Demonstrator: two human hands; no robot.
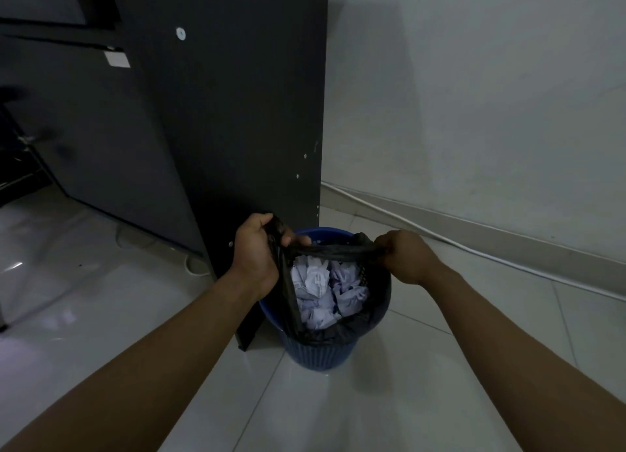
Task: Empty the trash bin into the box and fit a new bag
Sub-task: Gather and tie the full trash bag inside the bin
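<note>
Black plastic is bunched in both your hands. Your left hand curls tight round a gathered twist of the bin bag. Your right hand grips the opposite side, so the rim runs taut between them above the opening. Below it the bag sits inside the blue trash bin, loaded with crumpled paper.

The step in hand looks like drawing the bag's mouth closed for lifting out. The near side of the plastic lies draped over the bin's near rim, so free that first. Then bring your two grips together over the middle and pull straight up, evenly. A lopsided lift would likely tip paper out or drag the light bin along.

The bin stands on the tiled floor, just beside a dark furniture panel. A white cable runs along the foot of the wall.

Counted: two hands, one bag, one bin, one cable by the wall. The paper wads are several but too jumbled to number. No box and no fresh bag show here.
</note>
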